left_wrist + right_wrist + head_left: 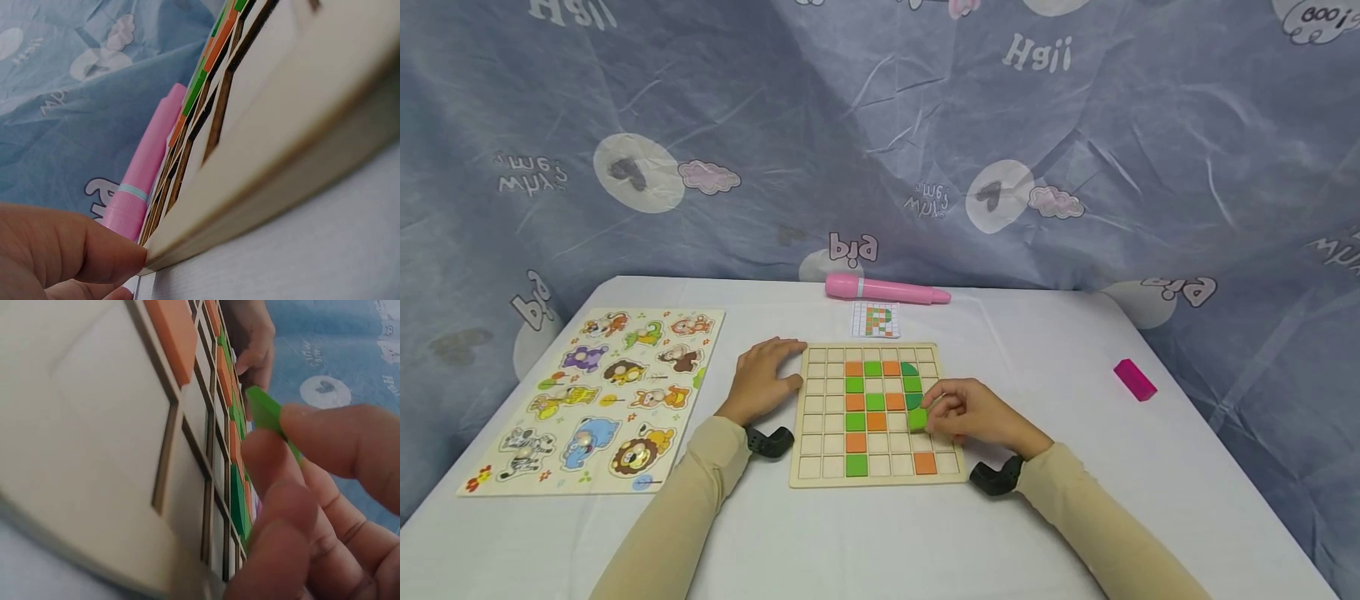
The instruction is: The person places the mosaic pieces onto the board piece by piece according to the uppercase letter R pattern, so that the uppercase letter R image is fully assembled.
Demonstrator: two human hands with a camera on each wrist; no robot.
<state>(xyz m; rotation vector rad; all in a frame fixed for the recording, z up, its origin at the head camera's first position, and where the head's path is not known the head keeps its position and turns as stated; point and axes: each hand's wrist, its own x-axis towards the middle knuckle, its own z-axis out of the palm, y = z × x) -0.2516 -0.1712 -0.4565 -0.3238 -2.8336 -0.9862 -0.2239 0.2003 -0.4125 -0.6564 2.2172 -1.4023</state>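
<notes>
A wooden grid board [880,482] lies flat with orange and green tiles set in its cells, a few of them darker green and rounded. Over its right side, my right hand [976,412] pinches a bright green square tile [917,419] between thumb and fingers. In the right wrist view this green tile [265,411] is tilted, held at the fingertips above the grid. My left hand [762,383] rests at the board's upper left edge, its thumb [112,253] touching the rim. A single orange tile [926,463] sits in the bottom row near the right.
Behind the board lies a small printed card [876,332] showing a coloured grid pattern. A pink marker-shaped object [895,291] lies beyond it. An animal puzzle board [587,488] covers the table's left side, and a magenta block [1135,380] lies far right.
</notes>
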